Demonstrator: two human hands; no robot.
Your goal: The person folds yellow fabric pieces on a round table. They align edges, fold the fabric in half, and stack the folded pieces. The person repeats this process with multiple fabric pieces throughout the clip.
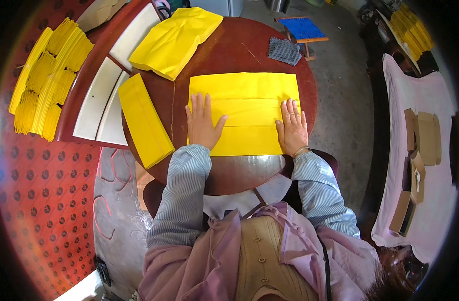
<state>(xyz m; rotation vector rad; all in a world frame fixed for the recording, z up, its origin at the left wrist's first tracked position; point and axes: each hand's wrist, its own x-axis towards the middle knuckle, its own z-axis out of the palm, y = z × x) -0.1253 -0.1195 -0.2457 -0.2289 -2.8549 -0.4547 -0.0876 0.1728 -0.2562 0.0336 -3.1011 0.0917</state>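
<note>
A flat yellow sheet (pixel 244 113), creased by crosswise fold lines, lies in front of me on the round dark-red table (pixel 239 40). Its material, paper or cloth, I cannot make out. My left hand (pixel 203 120) rests flat on its left side, fingers spread and pointing away from me. On the right edge lies my right hand (pixel 292 128), also flat with the fingers stretched out. Neither hand grips anything. To the left is a narrow folded yellow bundle (pixel 145 120). Behind that sits a larger, crumpled yellow piece (pixel 177 40).
A grey textured cloth (pixel 284 51) lies at the table's far right, near a blue-topped folding stool (pixel 302 29). Stacked yellow bundles (pixel 49 80) stand at far left beside a white-panelled cabinet (pixel 96 100). Opened cardboard boxes (pixel 422 138) lie on a pink-covered surface (pixel 400 95) at right.
</note>
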